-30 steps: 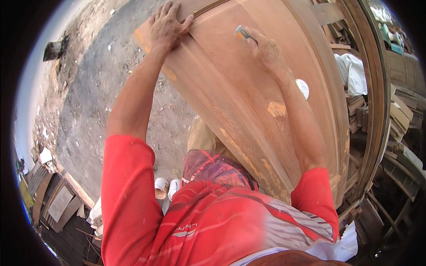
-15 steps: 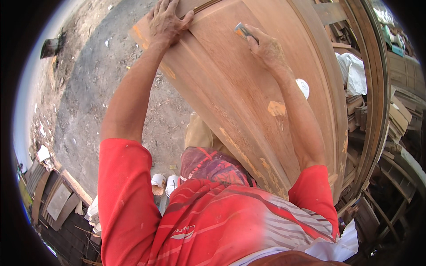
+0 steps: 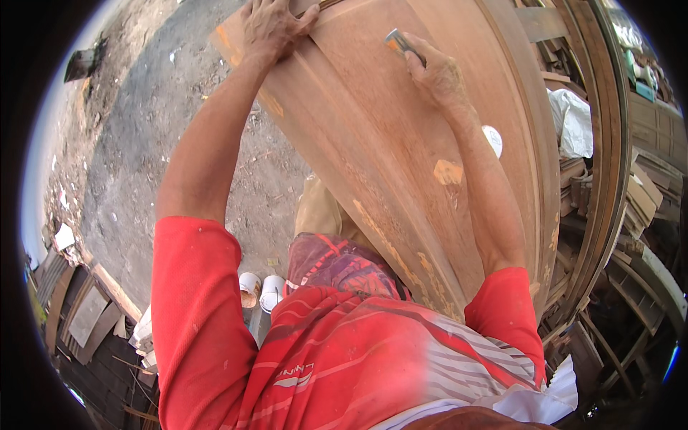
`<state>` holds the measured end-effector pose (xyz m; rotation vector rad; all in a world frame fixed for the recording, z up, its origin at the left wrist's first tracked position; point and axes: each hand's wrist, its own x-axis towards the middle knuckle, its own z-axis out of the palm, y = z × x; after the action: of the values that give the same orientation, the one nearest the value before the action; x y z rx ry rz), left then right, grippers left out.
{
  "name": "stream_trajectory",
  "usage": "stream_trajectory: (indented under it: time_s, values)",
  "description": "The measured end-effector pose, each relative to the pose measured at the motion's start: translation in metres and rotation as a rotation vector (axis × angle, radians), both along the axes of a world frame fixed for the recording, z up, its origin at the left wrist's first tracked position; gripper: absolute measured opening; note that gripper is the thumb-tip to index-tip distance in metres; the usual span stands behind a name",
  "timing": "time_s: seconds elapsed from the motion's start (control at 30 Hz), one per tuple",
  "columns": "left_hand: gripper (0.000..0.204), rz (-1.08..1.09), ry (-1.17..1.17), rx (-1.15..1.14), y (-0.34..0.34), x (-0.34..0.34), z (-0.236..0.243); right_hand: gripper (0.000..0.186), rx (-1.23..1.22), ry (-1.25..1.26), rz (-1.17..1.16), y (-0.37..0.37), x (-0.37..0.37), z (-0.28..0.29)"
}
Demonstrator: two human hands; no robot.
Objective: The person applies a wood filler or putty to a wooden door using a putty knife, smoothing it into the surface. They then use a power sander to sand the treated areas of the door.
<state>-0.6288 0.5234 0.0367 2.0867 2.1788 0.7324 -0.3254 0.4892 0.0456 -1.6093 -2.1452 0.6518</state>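
Observation:
A large brown wooden door panel point(image 3: 373, 143) lies slanted before me, with pale orange filler-like patches point(image 3: 448, 172) along its edge and face. My left hand point(image 3: 276, 30) rests spread on the panel's far left corner, thumb stretched out to the right; some fingertips run out of view at the top. In my right hand point(image 3: 436, 75) is a small grey-and-orange block-like tool point(image 3: 401, 43), pinched between thumb and fingers against the panel's recessed face. Its exact kind is too small to make out. A white round lid-like disc point(image 3: 492, 141) shows just right of my right forearm.
Two white tubs point(image 3: 271, 292) stand on the dirt ground point(image 3: 172, 158) left of my legs, one with pinkish contents. Wooden frames point(image 3: 609, 143), stacked boards point(image 3: 643, 190) and a white sack point(image 3: 571, 122) crowd the right side. Scrap boards point(image 3: 89, 322) lie at lower left.
My right hand has slid slightly to the right over the panel with the tool. My left hand stays at the corner, only marginally shifted.

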Motion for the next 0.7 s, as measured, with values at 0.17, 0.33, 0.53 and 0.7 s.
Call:
stream_trajectory:
  time_s: [0.17,0.33,0.53,0.7]
  values:
    - [0.068,0.002,0.012,0.01,0.0042,-0.0046,-0.0091,0.039,0.06,0.004,0.031,0.0007,0.001,-0.0036]
    - [0.068,0.004,0.024,0.007,0.0035,-0.0038,-0.0083,0.04,0.068,0.01,0.041,-0.0025,0.0011,-0.0014]
    - [0.067,0.011,0.012,-0.01,0.0014,-0.0003,-0.0022,0.04,0.072,-0.041,0.028,-0.0018,0.0024,-0.0065]
    - [0.067,0.017,-0.001,-0.027,0.0019,-0.0005,-0.0033,0.04,0.07,-0.062,0.024,-0.0019,0.002,-0.0066]
